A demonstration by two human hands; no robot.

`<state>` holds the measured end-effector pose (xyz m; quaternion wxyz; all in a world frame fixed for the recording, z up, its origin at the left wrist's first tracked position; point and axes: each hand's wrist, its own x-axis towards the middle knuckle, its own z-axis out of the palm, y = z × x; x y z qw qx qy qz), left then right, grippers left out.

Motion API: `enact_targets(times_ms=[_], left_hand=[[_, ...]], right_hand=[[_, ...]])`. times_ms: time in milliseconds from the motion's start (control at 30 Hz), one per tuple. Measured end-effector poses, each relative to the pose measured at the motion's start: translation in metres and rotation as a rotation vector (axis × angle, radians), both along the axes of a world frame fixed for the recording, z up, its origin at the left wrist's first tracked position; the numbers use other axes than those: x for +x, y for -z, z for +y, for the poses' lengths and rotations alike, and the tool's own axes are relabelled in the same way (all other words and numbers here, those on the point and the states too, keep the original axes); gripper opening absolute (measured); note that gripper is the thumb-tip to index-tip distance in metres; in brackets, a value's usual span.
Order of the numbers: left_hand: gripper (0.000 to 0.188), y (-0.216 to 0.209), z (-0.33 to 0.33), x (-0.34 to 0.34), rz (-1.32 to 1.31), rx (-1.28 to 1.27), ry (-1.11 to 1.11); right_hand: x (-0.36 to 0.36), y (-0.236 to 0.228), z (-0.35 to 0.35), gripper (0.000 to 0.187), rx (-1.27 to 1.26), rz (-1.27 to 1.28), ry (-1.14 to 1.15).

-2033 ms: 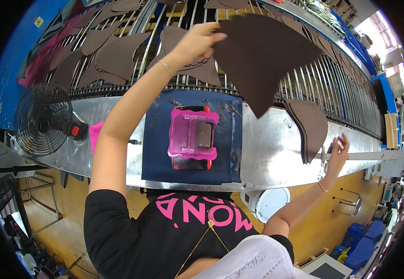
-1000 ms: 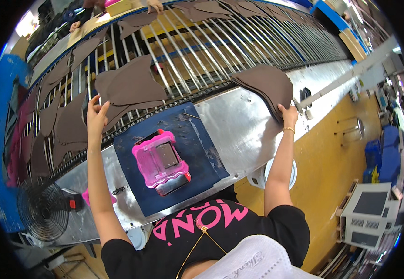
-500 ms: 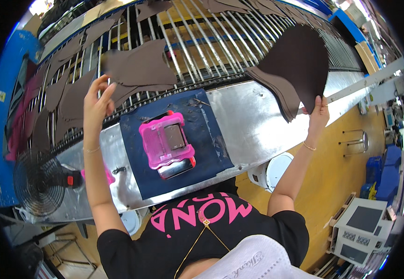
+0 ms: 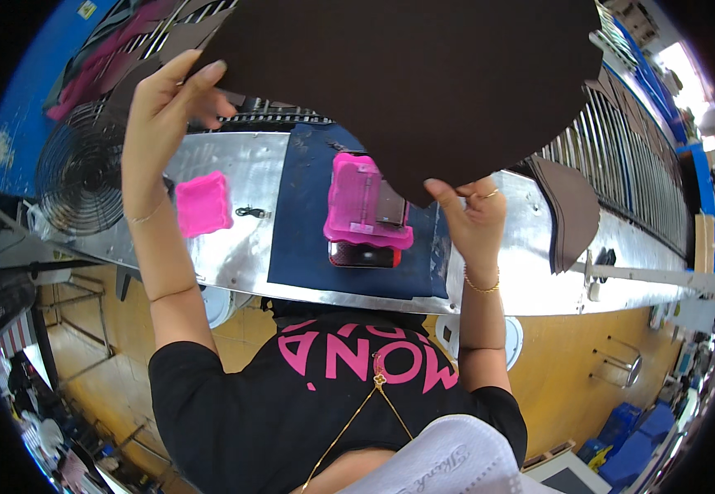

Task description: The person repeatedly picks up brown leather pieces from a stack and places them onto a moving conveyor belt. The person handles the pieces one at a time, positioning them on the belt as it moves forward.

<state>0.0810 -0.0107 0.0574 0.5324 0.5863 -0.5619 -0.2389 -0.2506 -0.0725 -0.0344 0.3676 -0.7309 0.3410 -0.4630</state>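
Observation:
A large dark brown cut sheet piece (image 4: 423, 82) is held up close to me, spanning the upper middle of the view. My right hand (image 4: 477, 218) pinches its lower tip between thumb and fingers. At the left edge of the piece, my left hand (image 4: 172, 103) has its thumb in front and forefinger partly behind; the other fingers are curled and a little blurred. Behind the piece's lower tip, a pink scalloped tray (image 4: 349, 202) lies on a dark blue mat (image 4: 300, 247), over a dark device with red ends (image 4: 362, 255). The tray's upper right is hidden.
On the metal table (image 4: 242, 156) are a second pink tray (image 4: 203, 204) and a short black cable (image 4: 252, 212). A stack of brown pieces (image 4: 572, 206) lies at right. A black fan (image 4: 81, 177) stands at left. Beyond runs a slatted conveyor (image 4: 633, 165) carrying more pieces.
My right hand has brought the dark brown piece leftward from the stack and raised it. My left hand has met its left edge. The whole view has turned.

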Motion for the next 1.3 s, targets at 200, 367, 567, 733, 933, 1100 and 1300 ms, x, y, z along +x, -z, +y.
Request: enact_targets(times_ms=[200, 367, 567, 733, 933, 1100, 1300], left_hand=[[0.018, 0.000, 0.052, 0.021, -0.020, 0.091, -0.167], [0.017, 0.025, 0.058, 0.008, -0.103, 0.252, -0.022], [0.011, 0.051, 0.020, -0.032, -0.069, 0.577, 0.185], [0.011, 0.049, -0.018, -0.076, -0.384, 0.350, 0.378], [0.012, 0.052, -0.040, -0.122, -0.605, 0.074, 0.510], [0.058, 0.037, -0.069, -0.147, -0.637, -0.052, 0.581], [0.079, -0.003, -0.084, -0.164, -0.581, -0.525, 0.424]], right_hand=[[0.023, 0.008, -0.003, 0.026, -0.205, 0.213, -0.140], [-0.003, -0.001, -0.005, 0.027, -0.350, 0.304, -0.154], [-0.066, 0.018, -0.001, 0.028, -0.185, 0.436, -0.078], [-0.125, 0.049, 0.023, 0.017, 0.152, 0.238, 0.196], [-0.186, 0.011, 0.039, 0.003, 0.199, 0.291, 0.522], [-0.206, -0.043, 0.051, 0.013, -0.131, 0.234, 0.805], [-0.194, -0.099, 0.034, 0.011, -0.679, 0.943, 0.695]])
